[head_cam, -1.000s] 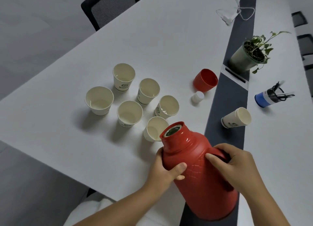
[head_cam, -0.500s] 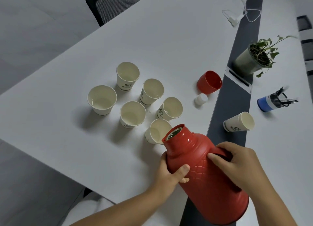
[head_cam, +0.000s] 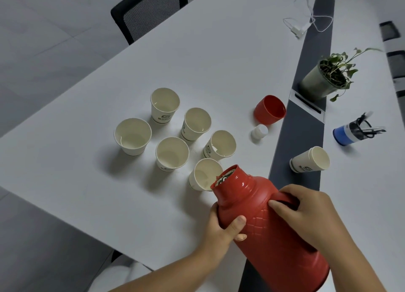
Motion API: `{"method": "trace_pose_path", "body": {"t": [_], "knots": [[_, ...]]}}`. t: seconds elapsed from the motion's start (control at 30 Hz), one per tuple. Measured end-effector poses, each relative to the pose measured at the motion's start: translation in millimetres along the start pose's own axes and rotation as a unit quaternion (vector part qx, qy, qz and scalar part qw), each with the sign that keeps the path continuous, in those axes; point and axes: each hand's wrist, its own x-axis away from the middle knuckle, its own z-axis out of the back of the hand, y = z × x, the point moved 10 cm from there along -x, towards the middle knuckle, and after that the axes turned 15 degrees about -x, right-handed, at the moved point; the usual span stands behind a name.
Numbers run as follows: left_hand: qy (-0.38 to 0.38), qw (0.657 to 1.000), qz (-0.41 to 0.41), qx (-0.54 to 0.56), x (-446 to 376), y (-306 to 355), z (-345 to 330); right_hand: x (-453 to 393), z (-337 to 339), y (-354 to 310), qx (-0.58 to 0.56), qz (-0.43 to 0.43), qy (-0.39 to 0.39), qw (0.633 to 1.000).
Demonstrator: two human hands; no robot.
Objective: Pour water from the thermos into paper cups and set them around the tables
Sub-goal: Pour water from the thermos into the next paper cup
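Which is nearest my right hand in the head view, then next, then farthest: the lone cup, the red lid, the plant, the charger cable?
From the right hand:
1. Lone cup, just beyond the hand, on the dark strip.
2. Red lid, farther and leftward.
3. Plant, farther still, on the strip.
4. Charger cable, at the far end.

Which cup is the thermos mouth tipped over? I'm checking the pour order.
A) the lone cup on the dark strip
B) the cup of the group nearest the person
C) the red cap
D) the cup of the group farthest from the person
B: the thermos, held by the left hand and right hand, has its mouth right at the rim of the nearest cup.
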Motion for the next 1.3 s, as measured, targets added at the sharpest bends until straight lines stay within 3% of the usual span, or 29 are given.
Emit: {"method": "trace_pose_path", "body": {"t": [1.3], "knots": [[0.012, 1.000, -0.002, -0.027, 1, 4, 6, 1, -6, -16, -0.005, 0.022, -0.008, 1.000]]}}
